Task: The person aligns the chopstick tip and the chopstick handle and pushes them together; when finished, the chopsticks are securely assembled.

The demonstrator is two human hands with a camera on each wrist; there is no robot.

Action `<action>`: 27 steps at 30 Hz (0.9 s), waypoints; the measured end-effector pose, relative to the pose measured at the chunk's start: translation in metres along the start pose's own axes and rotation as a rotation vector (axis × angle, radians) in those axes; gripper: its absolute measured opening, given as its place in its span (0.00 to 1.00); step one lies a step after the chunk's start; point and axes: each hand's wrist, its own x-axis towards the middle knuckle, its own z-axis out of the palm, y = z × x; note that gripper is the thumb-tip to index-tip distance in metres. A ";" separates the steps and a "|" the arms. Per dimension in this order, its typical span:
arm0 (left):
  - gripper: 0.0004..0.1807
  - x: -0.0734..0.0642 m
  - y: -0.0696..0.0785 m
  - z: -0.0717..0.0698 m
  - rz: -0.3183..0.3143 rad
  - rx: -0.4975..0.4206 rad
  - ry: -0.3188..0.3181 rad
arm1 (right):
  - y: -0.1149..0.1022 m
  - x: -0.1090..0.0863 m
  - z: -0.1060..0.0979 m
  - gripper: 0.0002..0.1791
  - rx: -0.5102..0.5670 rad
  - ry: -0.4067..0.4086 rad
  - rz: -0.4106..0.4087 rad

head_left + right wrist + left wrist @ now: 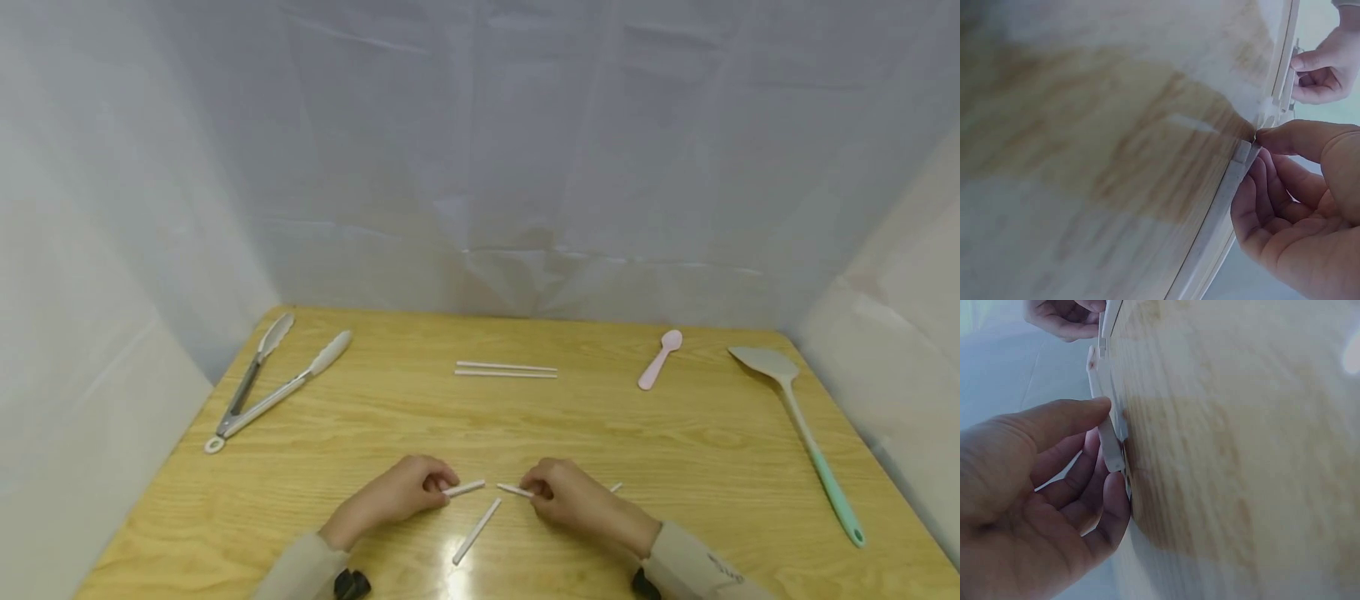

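Low over the front of the table, my left hand [405, 490] pinches a short white stick [467, 487] by its outer end. In the left wrist view the thumb lies along one side of this stick [1109, 440], with curled fingers behind it. Opposite, my right hand [572, 500] pinches a second white stick [513, 489] between thumb and fingertips. The two inner ends face each other across a small gap. A third white stick [477, 532] lies slantwise on the table between the hands. Beyond the right wrist pokes the tip of another white stick [617, 487], its rest hidden.
A pair of white chopsticks [506, 370] lies at the back middle of the wooden table [405, 400]. Spread metal tongs [281, 392] are at the left. To the right are a pink spoon [660, 360] and a spatula with a green handle [834, 492].
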 end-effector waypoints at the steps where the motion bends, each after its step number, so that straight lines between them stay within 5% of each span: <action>1: 0.09 0.000 0.000 0.000 0.003 0.005 0.006 | 0.001 0.000 0.000 0.09 0.007 0.007 0.004; 13: 0.09 0.007 0.010 -0.012 0.025 0.022 0.138 | 0.001 -0.003 -0.021 0.06 0.045 0.105 0.027; 27: 0.09 0.019 0.023 -0.017 0.108 0.027 0.292 | -0.002 -0.003 -0.045 0.05 0.107 0.435 -0.126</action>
